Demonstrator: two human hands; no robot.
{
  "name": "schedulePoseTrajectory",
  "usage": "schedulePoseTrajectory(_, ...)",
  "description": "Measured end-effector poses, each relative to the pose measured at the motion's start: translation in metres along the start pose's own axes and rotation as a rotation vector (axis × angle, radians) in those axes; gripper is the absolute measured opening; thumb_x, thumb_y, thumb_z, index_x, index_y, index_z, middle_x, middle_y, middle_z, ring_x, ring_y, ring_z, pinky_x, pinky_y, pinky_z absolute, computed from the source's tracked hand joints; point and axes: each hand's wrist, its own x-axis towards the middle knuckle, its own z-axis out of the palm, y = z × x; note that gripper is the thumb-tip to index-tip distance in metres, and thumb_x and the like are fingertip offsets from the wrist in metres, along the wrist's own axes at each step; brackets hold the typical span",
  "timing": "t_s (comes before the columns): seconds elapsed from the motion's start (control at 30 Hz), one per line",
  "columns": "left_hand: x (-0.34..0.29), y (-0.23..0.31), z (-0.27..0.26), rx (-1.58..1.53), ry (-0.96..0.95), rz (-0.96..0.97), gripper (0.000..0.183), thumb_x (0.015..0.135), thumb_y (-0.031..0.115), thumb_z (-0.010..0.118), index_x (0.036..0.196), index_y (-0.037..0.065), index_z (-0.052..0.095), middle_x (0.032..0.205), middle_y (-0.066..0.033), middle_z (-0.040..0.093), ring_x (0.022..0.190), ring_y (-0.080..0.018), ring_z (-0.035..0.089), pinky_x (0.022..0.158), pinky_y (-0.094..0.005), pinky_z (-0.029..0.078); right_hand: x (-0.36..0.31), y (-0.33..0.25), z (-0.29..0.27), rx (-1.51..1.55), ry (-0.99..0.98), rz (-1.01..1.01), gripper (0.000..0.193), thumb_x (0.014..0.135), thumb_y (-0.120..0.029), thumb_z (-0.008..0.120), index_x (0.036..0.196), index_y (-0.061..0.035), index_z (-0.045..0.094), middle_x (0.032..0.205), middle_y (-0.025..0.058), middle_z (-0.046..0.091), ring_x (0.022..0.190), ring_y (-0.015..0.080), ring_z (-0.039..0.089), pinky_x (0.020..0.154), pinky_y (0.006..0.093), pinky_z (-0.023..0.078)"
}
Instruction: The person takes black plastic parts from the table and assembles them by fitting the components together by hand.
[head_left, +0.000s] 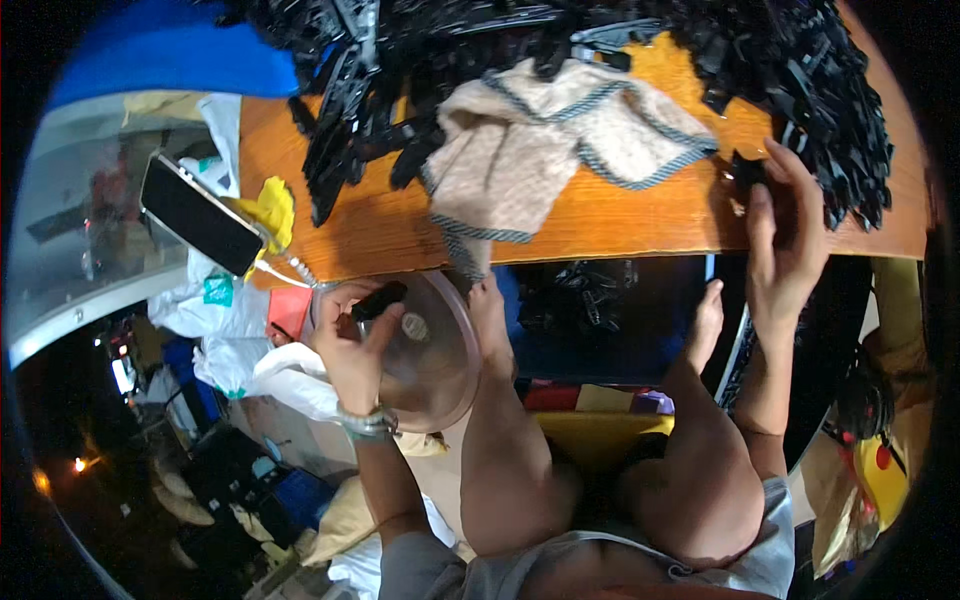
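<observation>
My left hand (352, 345) is closed on a small black plastic part (380, 300), held between thumb and fingers above a round translucent tub (440, 355). The part's exact kind does not show. Over the right side of the wooden table, my right hand (792, 225) has its thumb and forefinger apart. Just beyond those fingertips is another small black piece (746, 170); whether they touch it I cannot tell. Beside this hand rises a large heap of black plastic parts (830, 110). A beige cloth with striped edging (540, 145) lies crumpled on the tabletop (370, 235).
More black parts (340, 110) are piled along the table's far side. At left, a phone (203, 215) stands tilted with a white cable, near white plastic bags (225, 310). Below the table edge, a dark blue bin (600, 345) holds several black pieces between my legs.
</observation>
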Motion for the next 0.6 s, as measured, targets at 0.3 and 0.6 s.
schedulePoseTrajectory(0.3, -0.048, -0.136, -0.001, 0.083, 0.203, -0.345, 0.026, 0.074, -0.001, 0.076, 0.098, 0.0, 0.065, 0.092, -0.0051, 0.065, 0.085, -0.0137, 0.06, 0.078, -0.0278, 0.049, 0.001, 0.01, 0.002, -0.112, 0.014, -0.115, 0.028, 0.088, 0.003, 0.058, 0.115, 0.0014, 0.062, 0.1, 0.0111, 0.064, 0.082, 0.0172, 0.058, 0.073, 0.0268, 0.046)
schedulePoseTrajectory(0.6, -0.065, -0.215, -0.001, 0.309, 0.089, -0.594, 0.032, 0.072, 0.021, 0.081, 0.096, 0.0, 0.074, 0.089, -0.0082, 0.072, 0.081, -0.0176, 0.065, 0.075, -0.03, 0.051, 0.001, 0.013, 0.006, -0.136, 0.017, -0.09, 0.029, 0.093, 0.0, 0.056, 0.122, -0.0006, 0.061, 0.108, 0.0086, 0.064, 0.093, 0.0142, 0.06, 0.081, 0.0245, 0.046)
